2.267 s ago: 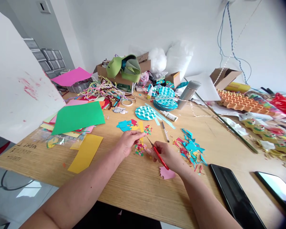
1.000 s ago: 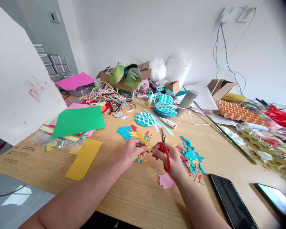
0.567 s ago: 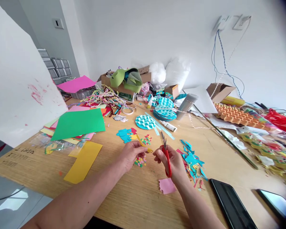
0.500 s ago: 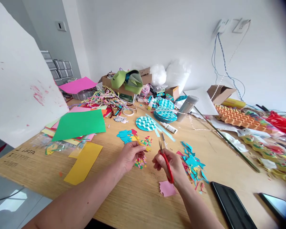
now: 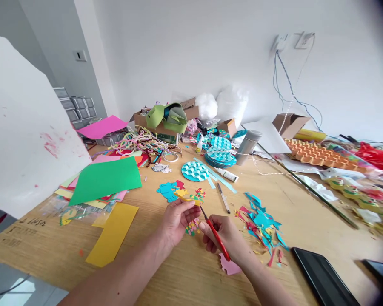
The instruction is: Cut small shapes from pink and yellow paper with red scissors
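My left hand (image 5: 178, 219) pinches a small strip of yellow paper (image 5: 196, 202) between thumb and fingers. Red-handled scissors (image 5: 216, 237) are in my right hand (image 5: 221, 233), their tips touching or very near the right end of that strip. The blades look closed or nearly so. Just beyond my hands lie blue fish-shaped cutouts (image 5: 167, 191) and small bright paper dots (image 5: 198, 194). More pink and green dots (image 5: 191, 227) show partly behind my left fingers. A pink paper scrap (image 5: 229, 265) with notched edges lies below my right hand, partly covered by it.
Paper offcuts (image 5: 263, 221) lie to the right, near a black phone (image 5: 322, 274). A pen (image 5: 223, 198), a wavy-patterned blue disc (image 5: 194, 171) and a glue bottle (image 5: 227, 174) sit ahead. Green sheet (image 5: 107, 180) and yellow sheet (image 5: 115, 233) are left; a grey bottle (image 5: 248, 146) stands behind.
My right hand has brought the scissors left to the yellow strip, and the blades have swung to point up-left. My left hand still holds the strip. The view has tilted slightly up.
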A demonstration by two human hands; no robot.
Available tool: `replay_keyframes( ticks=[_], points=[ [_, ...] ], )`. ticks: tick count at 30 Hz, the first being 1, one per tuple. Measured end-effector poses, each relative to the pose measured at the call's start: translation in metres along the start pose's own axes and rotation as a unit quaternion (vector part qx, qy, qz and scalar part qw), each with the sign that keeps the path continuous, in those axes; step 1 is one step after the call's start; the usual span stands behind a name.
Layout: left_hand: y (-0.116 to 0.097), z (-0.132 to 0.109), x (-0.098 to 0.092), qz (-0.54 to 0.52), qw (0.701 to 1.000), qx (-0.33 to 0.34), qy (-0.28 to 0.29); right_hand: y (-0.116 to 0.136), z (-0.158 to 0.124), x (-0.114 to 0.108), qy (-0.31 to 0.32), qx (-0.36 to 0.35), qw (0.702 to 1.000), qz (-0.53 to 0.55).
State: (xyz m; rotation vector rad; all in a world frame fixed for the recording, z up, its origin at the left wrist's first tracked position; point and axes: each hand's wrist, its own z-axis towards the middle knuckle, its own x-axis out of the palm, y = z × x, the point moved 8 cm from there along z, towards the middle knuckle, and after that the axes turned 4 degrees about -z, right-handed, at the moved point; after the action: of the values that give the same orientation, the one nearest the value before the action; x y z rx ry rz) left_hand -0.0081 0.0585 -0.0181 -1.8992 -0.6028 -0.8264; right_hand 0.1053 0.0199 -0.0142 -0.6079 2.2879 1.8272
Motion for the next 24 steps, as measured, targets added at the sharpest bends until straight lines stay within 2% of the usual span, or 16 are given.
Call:
replay_keyframes(
  ticks=[9,24],
  points=[
    [0.0032,-0.0002,0.0015,0.032,0.999,0.011,0.014,0.0044,-0.0018,0.0014,0.008,-0.013,0.999,0.037],
    [0.0049,-0.0033,0.0035,0.037,0.999,0.002,0.001,0.0005,0.0019,0.0060,0.021,-0.011,0.996,0.086]
  ],
)
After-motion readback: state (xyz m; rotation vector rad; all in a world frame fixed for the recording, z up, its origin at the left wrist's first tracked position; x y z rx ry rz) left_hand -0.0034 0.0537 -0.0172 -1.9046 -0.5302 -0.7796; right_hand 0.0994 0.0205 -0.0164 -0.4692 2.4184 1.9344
